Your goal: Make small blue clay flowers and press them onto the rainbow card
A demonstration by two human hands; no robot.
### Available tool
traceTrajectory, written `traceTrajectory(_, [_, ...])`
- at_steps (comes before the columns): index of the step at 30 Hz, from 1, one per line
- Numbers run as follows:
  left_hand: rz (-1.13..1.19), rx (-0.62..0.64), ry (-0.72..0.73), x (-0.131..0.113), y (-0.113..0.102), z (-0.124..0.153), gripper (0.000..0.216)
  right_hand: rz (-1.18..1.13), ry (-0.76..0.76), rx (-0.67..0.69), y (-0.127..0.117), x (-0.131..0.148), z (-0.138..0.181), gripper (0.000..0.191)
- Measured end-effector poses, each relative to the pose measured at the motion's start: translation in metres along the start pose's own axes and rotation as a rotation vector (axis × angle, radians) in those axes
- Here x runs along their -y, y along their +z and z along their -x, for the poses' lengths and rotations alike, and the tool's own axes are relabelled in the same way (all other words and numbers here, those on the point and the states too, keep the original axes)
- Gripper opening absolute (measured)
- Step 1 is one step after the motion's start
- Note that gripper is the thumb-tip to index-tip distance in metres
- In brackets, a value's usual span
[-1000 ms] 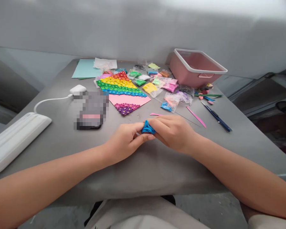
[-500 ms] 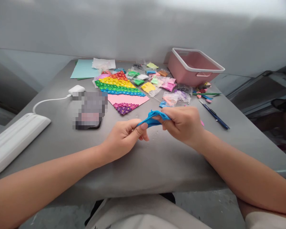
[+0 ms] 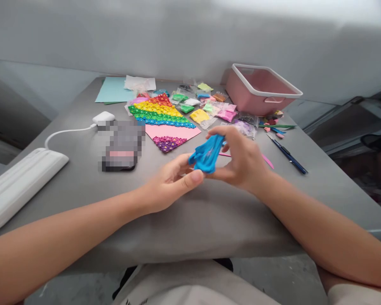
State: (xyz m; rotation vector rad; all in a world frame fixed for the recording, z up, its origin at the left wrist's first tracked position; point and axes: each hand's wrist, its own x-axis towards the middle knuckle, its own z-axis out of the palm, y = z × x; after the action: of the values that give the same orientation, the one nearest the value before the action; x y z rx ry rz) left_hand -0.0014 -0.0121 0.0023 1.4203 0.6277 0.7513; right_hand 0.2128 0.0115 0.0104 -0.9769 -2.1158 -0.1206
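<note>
A stretchy lump of blue modelling clay [image 3: 208,155] is held up between both hands above the table's near half, pulled into strands with gaps. My left hand [image 3: 174,182] has it between thumb and fingers at its lower left side. My right hand [image 3: 241,159] grips it from the right, fingers on its top edge and thumb at its bottom. Just beyond lies a pink card [image 3: 174,132] decorated with rows of tiny clay flowers in red, orange, yellow, green, blue, magenta and purple; a bare pink band crosses it. A thin pink tool [image 3: 268,161] shows partly behind my right hand.
Several small bags of coloured clay [image 3: 199,116] lie behind the card. A pink basket [image 3: 250,99] stands at the back right, near a dark blue pen-like cutter [image 3: 287,154]. On the left are a blurred phone [image 3: 123,146], a white charger [image 3: 103,118] and a white power strip [image 3: 25,182].
The blue clay has gone from a flat, sideways stretch to a taller, bunched, stranded shape. My right hand has turned and spread its grip around it. My left thumb has straightened.
</note>
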Motion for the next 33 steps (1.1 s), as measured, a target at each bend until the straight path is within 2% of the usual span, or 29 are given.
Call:
traceTrajectory(4, [0.018, 0.065, -0.029, 0.002, 0.002, -0.004, 0.045, 0.027, -0.271, 0.093, 0.011, 0.013, 0.006, 0.057])
traceTrajectory(7, [-0.059, 0.060, -0.040, 0.002, 0.004, -0.006, 0.046, 0.051, -0.374, 0.111, 0.012, 0.017, 0.006, 0.043])
traceTrajectory(10, [-0.175, -0.002, -0.037, -0.001, 0.003, -0.005, 0.050, 0.072, -0.379, 0.105, 0.010, 0.017, 0.006, 0.027])
traceTrajectory(14, [-0.275, -0.109, -0.017, -0.004, 0.001, -0.004, 0.047, 0.122, -0.359, 0.076, 0.006, 0.018, 0.005, 0.017])
traceTrajectory(19, [-0.412, -0.175, 0.039, -0.007, 0.002, -0.004, 0.043, 0.221, -0.361, 0.093, 0.004, 0.021, 0.003, 0.023])
traceTrajectory(23, [-0.452, -0.225, 0.072, -0.007, 0.003, -0.004, 0.041, 0.194, -0.364, 0.085, 0.002, 0.020, 0.003, 0.025])
traceTrajectory(27, [-0.292, -0.268, 0.091, -0.003, 0.003, -0.005, 0.037, 0.172, -0.301, 0.061, -0.003, 0.016, 0.001, 0.034])
traceTrajectory(30, [-0.013, -0.404, 0.043, -0.002, 0.000, -0.008, 0.035, 0.222, -0.213, -0.006, -0.008, 0.008, -0.003, 0.044])
traceTrajectory(33, [0.169, -0.526, 0.020, -0.005, -0.005, -0.012, 0.036, 0.198, -0.070, -0.112, -0.011, -0.001, -0.006, 0.037])
